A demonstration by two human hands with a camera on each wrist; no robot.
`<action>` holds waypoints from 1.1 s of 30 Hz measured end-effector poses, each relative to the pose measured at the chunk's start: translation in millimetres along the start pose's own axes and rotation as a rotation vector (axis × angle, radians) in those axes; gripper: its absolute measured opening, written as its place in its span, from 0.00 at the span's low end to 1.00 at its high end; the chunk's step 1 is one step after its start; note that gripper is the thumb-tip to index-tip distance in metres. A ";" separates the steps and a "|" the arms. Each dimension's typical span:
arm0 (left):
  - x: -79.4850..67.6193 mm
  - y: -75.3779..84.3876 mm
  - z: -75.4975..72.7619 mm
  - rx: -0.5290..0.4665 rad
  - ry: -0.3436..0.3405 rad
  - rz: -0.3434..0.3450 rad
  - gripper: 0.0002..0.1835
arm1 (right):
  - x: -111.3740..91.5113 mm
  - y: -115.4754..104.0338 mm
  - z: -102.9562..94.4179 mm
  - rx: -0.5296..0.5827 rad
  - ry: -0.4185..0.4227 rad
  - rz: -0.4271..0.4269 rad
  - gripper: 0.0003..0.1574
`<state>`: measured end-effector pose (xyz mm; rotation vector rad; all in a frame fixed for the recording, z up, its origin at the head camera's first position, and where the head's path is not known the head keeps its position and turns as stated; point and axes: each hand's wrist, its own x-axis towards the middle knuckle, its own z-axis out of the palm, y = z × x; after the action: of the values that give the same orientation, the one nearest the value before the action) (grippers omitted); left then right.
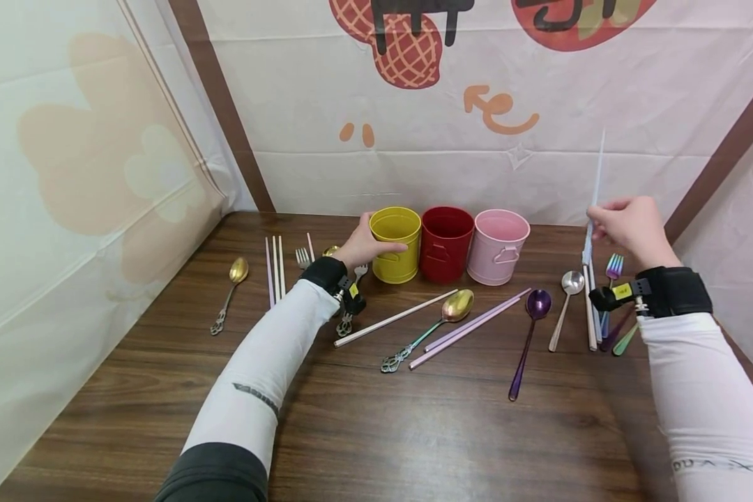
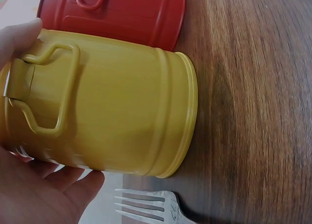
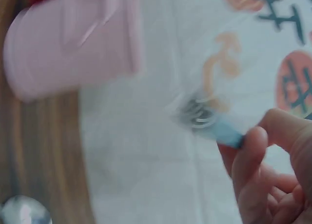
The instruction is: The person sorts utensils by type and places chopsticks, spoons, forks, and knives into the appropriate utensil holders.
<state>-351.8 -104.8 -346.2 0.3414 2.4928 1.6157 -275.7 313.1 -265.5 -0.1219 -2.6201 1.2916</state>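
Observation:
My left hand (image 1: 365, 245) holds the yellow bucket (image 1: 397, 265) at its left side, thumb across the front near the rim. In the left wrist view, the bucket's wire handle hangs by the thumb and several fingers lie along the opposite side. To the right, my right hand (image 1: 634, 226) pinches a light blue chopstick (image 1: 599, 171) above the table, nearly upright. Its patterned lower end is blurred in the right wrist view. Beside the yellow bucket stand a red bucket (image 1: 444, 261) and a pink bucket (image 1: 491, 261).
Below the buckets lie a gold spoon (image 1: 457, 307), pale chopsticks (image 1: 470, 329) and a purple spoon (image 1: 537, 307). A silver spoon (image 1: 572, 283), more chopsticks and a rainbow fork (image 1: 613, 266) lie under the right hand. Another gold spoon (image 1: 238, 270) is far left. A cloth wall (image 1: 301, 174) rises behind.

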 end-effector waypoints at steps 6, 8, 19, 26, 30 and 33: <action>0.4 0.2 -0.5 0.013 -0.007 -0.028 0.51 | -2.6 -47.5 15.5 0.238 0.029 -0.190 0.15; 0.4 0.3 -0.7 0.016 -0.007 -0.035 0.51 | -2.3 -64.9 24.4 0.282 0.032 -0.252 0.09; -1.9 -0.3 -0.7 0.005 0.007 -0.034 0.50 | 12.0 -119.5 94.9 0.344 0.030 -0.365 0.09; -2.4 0.1 0.3 -0.007 0.003 -0.023 0.50 | 13.9 -119.0 149.6 0.278 -0.028 -0.389 0.14; -0.2 -1.2 0.2 0.003 -0.005 0.001 0.49 | 13.6 -111.3 173.4 0.218 -0.044 -0.390 0.13; 0.1 -1.2 0.7 0.011 -0.011 0.015 0.49 | 14.8 -104.8 185.9 0.140 -0.033 -0.388 0.13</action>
<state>-351.8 -104.7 -347.6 0.3702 2.4975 1.6019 -330.6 107.8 -290.0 0.4124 -2.4060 1.3321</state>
